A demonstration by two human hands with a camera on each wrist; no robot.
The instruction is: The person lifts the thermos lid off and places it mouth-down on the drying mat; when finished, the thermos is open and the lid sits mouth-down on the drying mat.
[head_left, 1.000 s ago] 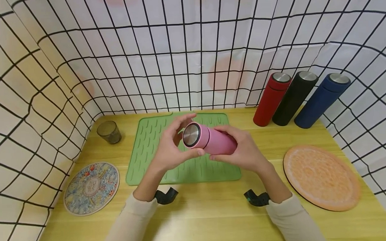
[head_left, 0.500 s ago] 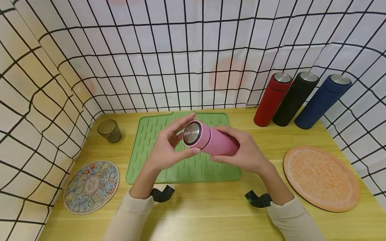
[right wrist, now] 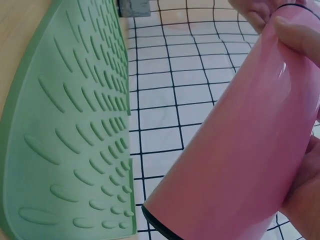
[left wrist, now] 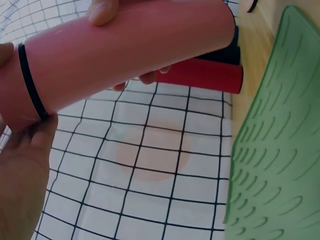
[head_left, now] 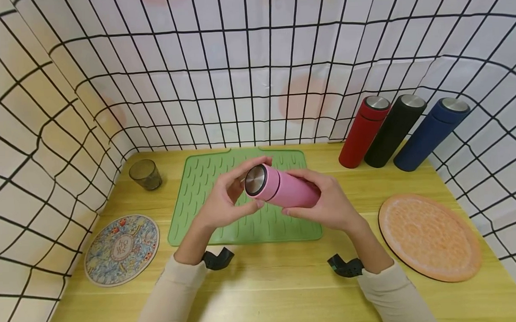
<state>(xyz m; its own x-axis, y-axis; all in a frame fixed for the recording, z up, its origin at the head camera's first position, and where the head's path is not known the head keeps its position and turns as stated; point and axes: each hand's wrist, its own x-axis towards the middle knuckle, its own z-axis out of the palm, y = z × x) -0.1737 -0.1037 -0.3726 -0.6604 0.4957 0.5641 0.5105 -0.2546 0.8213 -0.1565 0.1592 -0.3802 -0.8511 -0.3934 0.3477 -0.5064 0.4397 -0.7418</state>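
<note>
Pink flask (head_left: 295, 190) tilts above the green mat (head_left: 260, 229), left hand (head_left: 223, 200) fingers curled round its lid (head_left: 272, 183), right hand (head_left: 329, 201) gripping the body; loosened right fingers would likely let it slip matward.

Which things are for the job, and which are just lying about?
In use:
pink cylindrical flask
left fingers
right fingers

Seemingly lying about:
tall red flask
tall black flask
tall blue flask
translucent brown cup
round patterned mat
round orange mat
green rectangular mat, unsure
</note>
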